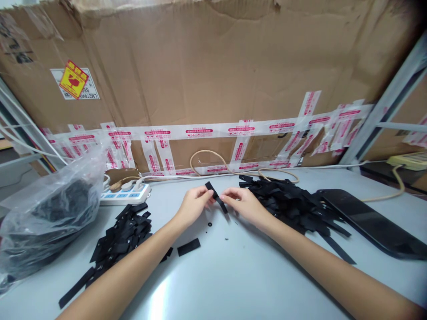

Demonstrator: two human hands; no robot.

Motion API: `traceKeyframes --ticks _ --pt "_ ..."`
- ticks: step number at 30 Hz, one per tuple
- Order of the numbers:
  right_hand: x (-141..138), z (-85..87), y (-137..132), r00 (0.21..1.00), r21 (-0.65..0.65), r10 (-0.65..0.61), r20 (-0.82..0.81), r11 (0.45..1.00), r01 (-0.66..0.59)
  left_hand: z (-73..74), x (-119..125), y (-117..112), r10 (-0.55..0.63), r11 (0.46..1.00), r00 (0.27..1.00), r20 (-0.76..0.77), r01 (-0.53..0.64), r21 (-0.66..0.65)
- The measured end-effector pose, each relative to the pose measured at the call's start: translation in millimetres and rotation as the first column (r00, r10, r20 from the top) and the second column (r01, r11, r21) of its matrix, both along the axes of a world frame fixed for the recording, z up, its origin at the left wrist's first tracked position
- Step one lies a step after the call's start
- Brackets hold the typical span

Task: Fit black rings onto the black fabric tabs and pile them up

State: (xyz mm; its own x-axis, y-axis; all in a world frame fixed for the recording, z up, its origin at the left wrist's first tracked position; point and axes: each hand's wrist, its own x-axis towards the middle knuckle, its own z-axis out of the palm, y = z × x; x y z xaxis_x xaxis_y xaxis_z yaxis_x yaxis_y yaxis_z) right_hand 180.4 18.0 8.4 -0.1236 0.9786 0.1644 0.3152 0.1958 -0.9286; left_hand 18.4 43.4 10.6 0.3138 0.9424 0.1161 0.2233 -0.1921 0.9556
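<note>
My left hand (195,205) and my right hand (243,202) meet over the grey table (233,275). Both pinch one short black strip (216,196), which tilts between them. The left fingers grip its upper end, the right fingers its lower end. A tiny black ring (210,224) lies on the table just below the hands. One loose black strip (188,247) lies nearer to me. A heap of black strips (290,202) is piled right of my right hand. Another pile of black strips (122,235) lies left of my left forearm.
A clear plastic bag (50,209) full of black pieces sits at the far left. A white power strip (125,194) and cables run along the taped cardboard wall (213,66). A black flat tray (373,224) lies at the right.
</note>
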Motion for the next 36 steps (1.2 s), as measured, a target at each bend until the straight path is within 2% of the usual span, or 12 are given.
traceKeyframes --ticks 2,4,7,14,21,26,27,29,32,34,36 --pt "-3.0 -0.2 -4.7 0.980 0.103 0.109 0.169 0.987 -0.127 -2.9 -5.1 6.4 0.145 0.988 0.989 0.001 -0.145 0.045" --pt "-7.1 -0.1 -10.8 0.917 0.157 0.217 0.335 0.947 -0.281 -6.4 -11.0 12.2 0.258 0.961 0.966 -0.011 -0.255 0.109" --pt "-13.1 -0.9 -17.8 0.855 0.192 0.245 0.458 0.911 -0.364 -10.9 -17.1 17.0 0.315 0.940 0.949 -0.011 -0.311 0.138" --pt "-16.9 -3.3 -16.4 0.841 0.176 0.267 0.471 0.905 -0.386 -17.7 -16.3 17.2 0.285 0.955 0.958 -0.023 -0.282 0.096" --pt "-19.5 0.5 -17.1 0.774 0.115 0.266 0.575 0.910 -0.398 -22.9 -14.8 18.5 0.253 0.964 0.966 -0.048 -0.247 0.097" --pt "-20.4 -5.5 -17.9 0.708 0.273 0.184 0.682 0.834 -0.479 -23.4 -12.5 16.6 0.183 0.976 0.981 -0.071 -0.173 0.130" --pt "-20.4 -7.2 -17.1 0.723 0.307 0.159 0.672 0.829 -0.468 -23.2 -12.4 16.3 0.176 0.977 0.982 -0.075 -0.164 0.135" --pt "-20.1 -9.7 -14.0 0.811 0.377 0.116 0.573 0.841 -0.387 -22.2 -12.0 15.7 0.155 0.980 0.985 -0.079 -0.144 0.134" --pt "-18.1 -11.9 -6.4 0.962 0.454 -0.029 0.270 0.885 -0.101 -19.6 -10.0 13.5 0.077 0.992 0.996 -0.043 -0.072 0.102" --pt "-16.2 -14.4 -0.5 0.984 0.428 -0.151 0.095 0.899 0.097 -17.2 -7.2 10.1 -0.016 0.997 1.000 -0.010 0.017 0.080" --pt "-14.7 -18.5 4.9 0.977 0.353 -0.215 -0.006 0.913 0.203 -14.8 -3.6 5.6 -0.100 0.993 0.995 0.001 0.100 0.063"
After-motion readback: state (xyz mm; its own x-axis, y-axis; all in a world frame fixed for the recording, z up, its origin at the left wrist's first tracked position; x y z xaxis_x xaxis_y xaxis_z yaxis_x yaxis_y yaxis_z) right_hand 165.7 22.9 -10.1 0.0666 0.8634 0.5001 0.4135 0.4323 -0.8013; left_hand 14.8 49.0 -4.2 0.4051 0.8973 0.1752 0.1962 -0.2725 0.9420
